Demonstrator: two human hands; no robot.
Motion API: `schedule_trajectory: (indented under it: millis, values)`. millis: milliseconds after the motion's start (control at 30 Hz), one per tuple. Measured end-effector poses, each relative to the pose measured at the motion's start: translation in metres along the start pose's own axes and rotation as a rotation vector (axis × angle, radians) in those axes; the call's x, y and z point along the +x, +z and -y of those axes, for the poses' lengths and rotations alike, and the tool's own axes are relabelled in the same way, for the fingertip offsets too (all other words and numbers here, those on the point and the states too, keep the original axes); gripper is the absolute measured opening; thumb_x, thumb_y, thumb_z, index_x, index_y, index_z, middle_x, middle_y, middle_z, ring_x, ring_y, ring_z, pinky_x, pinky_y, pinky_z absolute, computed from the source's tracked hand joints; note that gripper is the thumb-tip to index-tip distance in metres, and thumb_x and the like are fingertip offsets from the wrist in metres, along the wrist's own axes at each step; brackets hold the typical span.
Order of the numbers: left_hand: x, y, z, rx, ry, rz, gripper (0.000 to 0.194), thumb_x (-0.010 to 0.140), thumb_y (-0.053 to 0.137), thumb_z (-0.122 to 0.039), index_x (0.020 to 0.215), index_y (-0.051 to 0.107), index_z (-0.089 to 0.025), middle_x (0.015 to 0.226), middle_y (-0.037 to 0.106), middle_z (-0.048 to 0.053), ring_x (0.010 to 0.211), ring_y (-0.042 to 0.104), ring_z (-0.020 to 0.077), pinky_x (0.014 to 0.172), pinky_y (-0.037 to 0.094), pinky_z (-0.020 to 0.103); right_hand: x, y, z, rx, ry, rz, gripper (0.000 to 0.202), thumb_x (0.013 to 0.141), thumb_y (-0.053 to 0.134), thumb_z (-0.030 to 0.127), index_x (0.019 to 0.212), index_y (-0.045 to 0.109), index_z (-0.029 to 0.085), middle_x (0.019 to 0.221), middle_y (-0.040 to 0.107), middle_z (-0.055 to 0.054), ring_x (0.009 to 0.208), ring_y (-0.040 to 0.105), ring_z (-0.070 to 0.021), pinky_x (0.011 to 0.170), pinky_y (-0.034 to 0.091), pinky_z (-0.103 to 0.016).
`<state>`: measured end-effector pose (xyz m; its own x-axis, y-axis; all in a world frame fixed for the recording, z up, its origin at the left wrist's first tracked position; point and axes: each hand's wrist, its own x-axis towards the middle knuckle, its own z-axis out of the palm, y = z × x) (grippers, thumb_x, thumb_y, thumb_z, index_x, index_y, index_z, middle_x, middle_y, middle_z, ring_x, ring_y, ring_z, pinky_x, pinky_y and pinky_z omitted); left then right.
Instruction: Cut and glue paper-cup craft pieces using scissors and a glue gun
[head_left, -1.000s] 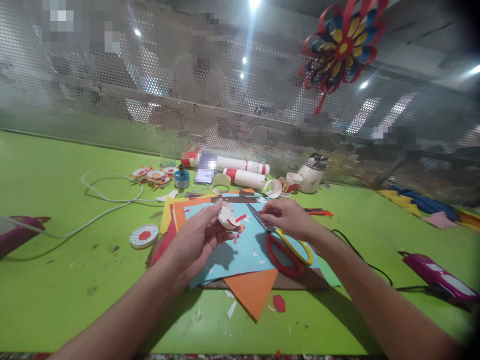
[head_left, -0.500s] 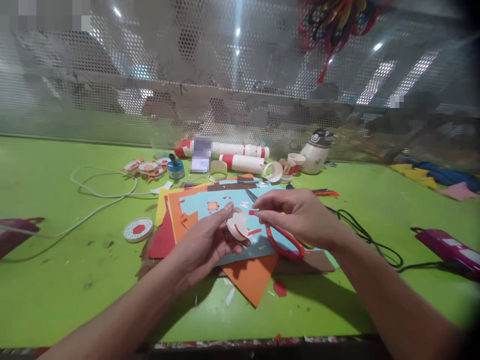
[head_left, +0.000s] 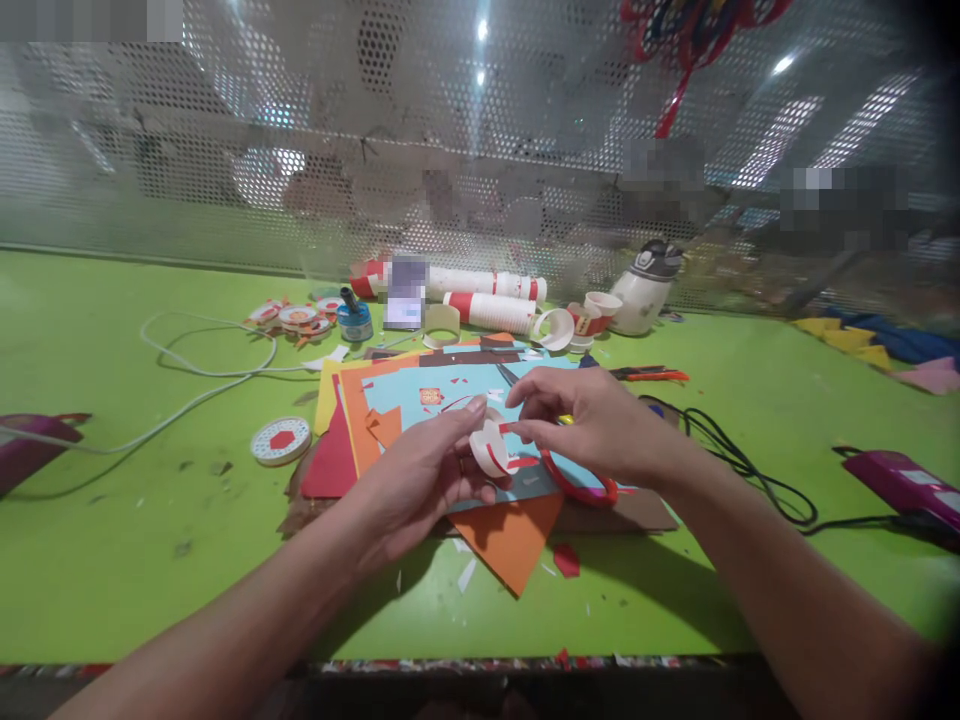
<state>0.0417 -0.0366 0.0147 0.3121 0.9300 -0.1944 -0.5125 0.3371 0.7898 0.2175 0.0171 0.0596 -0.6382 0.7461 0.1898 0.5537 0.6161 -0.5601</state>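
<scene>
My left hand [head_left: 431,455] holds a white round cut piece of paper cup [head_left: 489,450] between thumb and fingers; red strips show at its rim. My right hand [head_left: 592,415] pinches a short red paper strip [head_left: 505,428] at its fingertips, close against the cup piece's right side; whether it touches is too small to tell. Below the hands lies light blue paper [head_left: 397,390] on a stack of coloured sheets. Scissors with red-orange handles [head_left: 581,492] rest on the stack under my right hand, partly hidden by it.
A white disc with a red hexagon [head_left: 281,441] lies to the left. Behind the stack stand a blue glue bottle [head_left: 355,322], a phone [head_left: 405,300], stacked paper cups [head_left: 491,312] and a white kettle [head_left: 643,290]. Cables and a purple device [head_left: 904,490] lie at the right.
My right hand has brought the red strip up to the cup piece. My left hand keeps its hold. The view has shifted slightly.
</scene>
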Motion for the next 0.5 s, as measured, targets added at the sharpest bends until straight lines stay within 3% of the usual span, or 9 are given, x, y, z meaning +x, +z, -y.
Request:
schedule_trajectory:
  millis: [500]
  values:
    - [-0.0001, 0.0003, 0.0011, 0.093, -0.023, 0.01, 0.028, 0.088, 0.057, -0.039, 0.087, 0.066, -0.012, 0.07, 0.061, 0.004, 0.058, 0.057, 0.0096, 0.049, 0.048, 0.017, -0.0023, 0.004, 0.0004, -0.123, -0.069, 0.023, 0.029, 0.079, 0.06, 0.009, 0.108, 0.063, 0.012, 0.066, 0.065, 0.002, 0.057, 0.054, -0.0109, 0.057, 0.039, -0.022]
